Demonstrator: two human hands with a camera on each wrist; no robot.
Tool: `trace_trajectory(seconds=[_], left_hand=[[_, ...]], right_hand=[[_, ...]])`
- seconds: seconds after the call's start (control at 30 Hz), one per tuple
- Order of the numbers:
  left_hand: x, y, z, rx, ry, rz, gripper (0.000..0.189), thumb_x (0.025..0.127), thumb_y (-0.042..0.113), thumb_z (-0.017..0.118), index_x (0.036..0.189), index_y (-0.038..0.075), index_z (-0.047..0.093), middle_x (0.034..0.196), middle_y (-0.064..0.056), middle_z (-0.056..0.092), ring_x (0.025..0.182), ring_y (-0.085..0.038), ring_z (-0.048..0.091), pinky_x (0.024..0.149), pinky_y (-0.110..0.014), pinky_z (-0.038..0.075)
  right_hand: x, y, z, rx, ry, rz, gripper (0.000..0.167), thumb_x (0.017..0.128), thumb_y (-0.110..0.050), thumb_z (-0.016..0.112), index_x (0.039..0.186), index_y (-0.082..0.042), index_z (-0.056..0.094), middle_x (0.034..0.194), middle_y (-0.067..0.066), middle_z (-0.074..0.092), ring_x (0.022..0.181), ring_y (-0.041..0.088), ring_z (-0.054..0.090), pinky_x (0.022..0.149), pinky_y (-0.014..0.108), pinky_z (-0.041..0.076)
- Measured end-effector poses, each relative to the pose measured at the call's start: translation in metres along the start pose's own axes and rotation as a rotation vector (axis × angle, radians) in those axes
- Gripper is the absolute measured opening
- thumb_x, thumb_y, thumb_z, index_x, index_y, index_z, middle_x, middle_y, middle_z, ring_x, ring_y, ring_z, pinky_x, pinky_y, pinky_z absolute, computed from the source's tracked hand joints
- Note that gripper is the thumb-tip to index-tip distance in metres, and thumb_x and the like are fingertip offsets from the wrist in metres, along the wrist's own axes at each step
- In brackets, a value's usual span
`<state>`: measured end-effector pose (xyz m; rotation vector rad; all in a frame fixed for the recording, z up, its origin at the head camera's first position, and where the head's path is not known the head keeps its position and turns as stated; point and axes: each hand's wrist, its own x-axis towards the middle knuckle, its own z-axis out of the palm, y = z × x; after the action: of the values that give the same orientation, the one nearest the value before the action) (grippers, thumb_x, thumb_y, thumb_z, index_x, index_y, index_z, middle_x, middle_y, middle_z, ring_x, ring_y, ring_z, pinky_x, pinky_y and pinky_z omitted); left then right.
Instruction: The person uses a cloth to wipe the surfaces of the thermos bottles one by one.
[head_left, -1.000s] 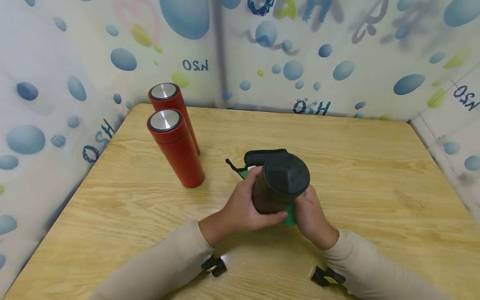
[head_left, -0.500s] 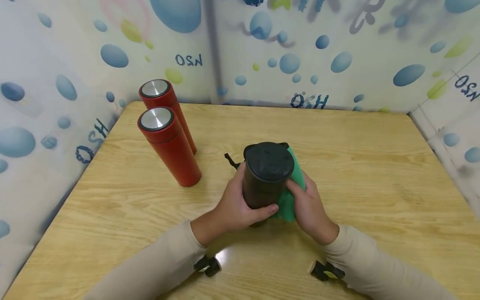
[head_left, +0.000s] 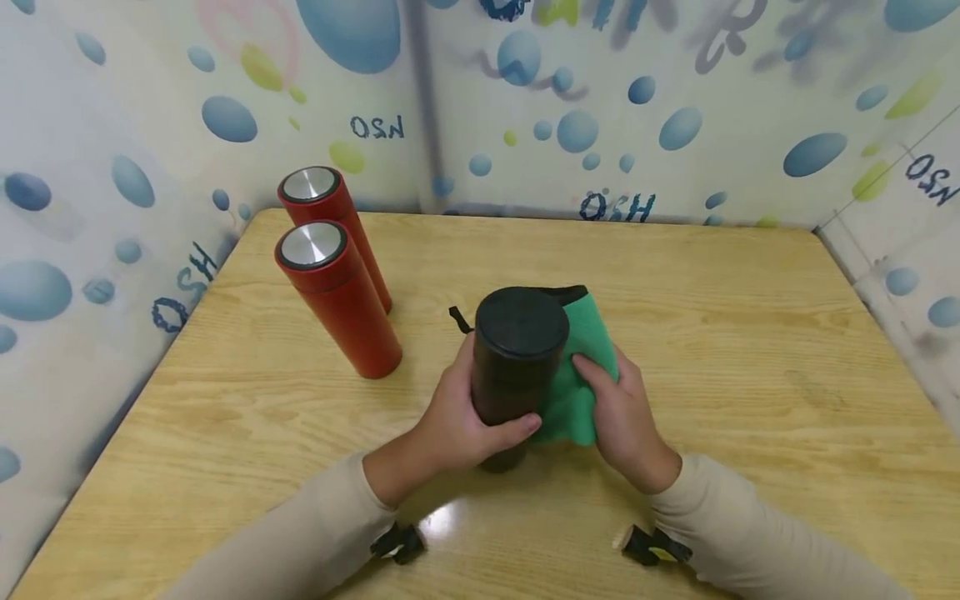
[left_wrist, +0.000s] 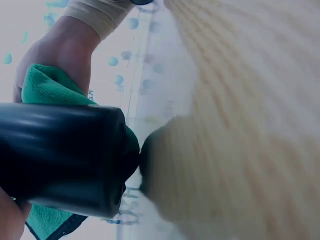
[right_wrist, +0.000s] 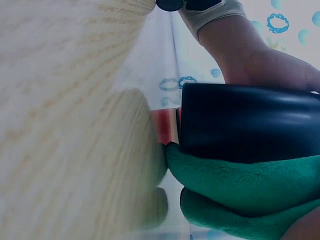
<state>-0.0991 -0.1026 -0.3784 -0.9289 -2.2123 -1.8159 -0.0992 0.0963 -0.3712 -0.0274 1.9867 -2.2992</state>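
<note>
A black bottle (head_left: 517,379) with a flat dark top stands nearly upright, leaning slightly, in the grip of my left hand (head_left: 453,425). That hand's thumb lies across the bottle's near side. On the bottle's right, my right hand (head_left: 630,421) holds a green cloth (head_left: 570,412) with black edging, its thumb over the fabric. The cloth lies against the bottle (right_wrist: 250,120) in the right wrist view, bunched into folds. Beyond the bottle (left_wrist: 60,155) in the left wrist view, the cloth (left_wrist: 50,87) shows above and below it. The far fingers of both hands are hidden.
Two red bottles (head_left: 345,304) with silver lid tops stand one behind the other at the left of the wooden table (head_left: 750,333). A short black strap (head_left: 460,319) sticks out behind the black bottle. Patterned walls enclose the table's back and sides.
The bottle has shifted left and its base has come into view beneath my left hand. More of the green cloth shows, spread upright beside it in my right hand.
</note>
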Motion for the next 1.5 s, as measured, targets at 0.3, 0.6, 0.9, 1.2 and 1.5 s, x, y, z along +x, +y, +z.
trace_trajectory(seconds=[0.3, 0.6, 0.9, 1.2, 1.5], left_hand=[[-0.004, 0.015, -0.01, 0.244, -0.078, -0.242, 0.078, 0.076, 0.034, 0.085, 0.14, 0.023, 0.042, 0.123, 0.003, 0.064, 0.105, -0.012, 0.064, 0.088, -0.037, 0.055], [-0.002, 0.024, -0.019, 0.436, -0.088, -0.305, 0.08, 0.075, 0.047, 0.085, 0.141, 0.029, 0.044, 0.124, 0.011, 0.062, 0.106, -0.011, 0.062, 0.089, -0.036, 0.055], [0.004, 0.032, -0.029, 0.578, -0.122, -0.418, 0.08, 0.076, 0.052, 0.082, 0.142, 0.026, 0.044, 0.121, 0.004, 0.063, 0.101, -0.015, 0.061, 0.085, -0.036, 0.056], [0.006, 0.038, -0.03, 0.691, -0.18, -0.462, 0.077, 0.077, 0.053, 0.079, 0.14, 0.025, 0.045, 0.108, 0.003, 0.067, 0.087, -0.015, 0.063, 0.074, -0.03, 0.054], [0.006, 0.038, -0.032, 0.785, -0.2, -0.408, 0.08, 0.076, 0.052, 0.079, 0.144, 0.027, 0.043, 0.105, 0.002, 0.069, 0.083, -0.014, 0.063, 0.068, -0.03, 0.052]], right_hand=[[0.003, -0.001, -0.005, 0.029, -0.005, -0.082, 0.019, 0.105, -0.015, 0.045, 0.119, -0.01, 0.057, 0.105, -0.003, 0.066, 0.097, 0.01, 0.068, 0.084, 0.03, 0.059], [0.002, -0.002, -0.004, 0.081, 0.027, -0.159, 0.02, 0.106, -0.017, 0.043, 0.123, -0.013, 0.055, 0.112, -0.002, 0.061, 0.107, 0.012, 0.062, 0.094, 0.028, 0.055], [0.0, -0.004, -0.001, 0.06, 0.059, -0.149, 0.025, 0.106, -0.019, 0.043, 0.128, -0.008, 0.049, 0.113, -0.001, 0.059, 0.105, 0.012, 0.059, 0.092, 0.026, 0.054], [-0.004, -0.002, -0.004, -0.038, 0.092, -0.241, 0.022, 0.105, -0.013, 0.044, 0.125, -0.009, 0.054, 0.112, 0.001, 0.061, 0.104, 0.013, 0.061, 0.09, 0.024, 0.054], [-0.01, 0.006, -0.004, -0.176, 0.029, -0.478, 0.028, 0.099, 0.004, 0.045, 0.124, 0.001, 0.059, 0.11, -0.007, 0.064, 0.101, 0.009, 0.059, 0.091, 0.019, 0.05]])
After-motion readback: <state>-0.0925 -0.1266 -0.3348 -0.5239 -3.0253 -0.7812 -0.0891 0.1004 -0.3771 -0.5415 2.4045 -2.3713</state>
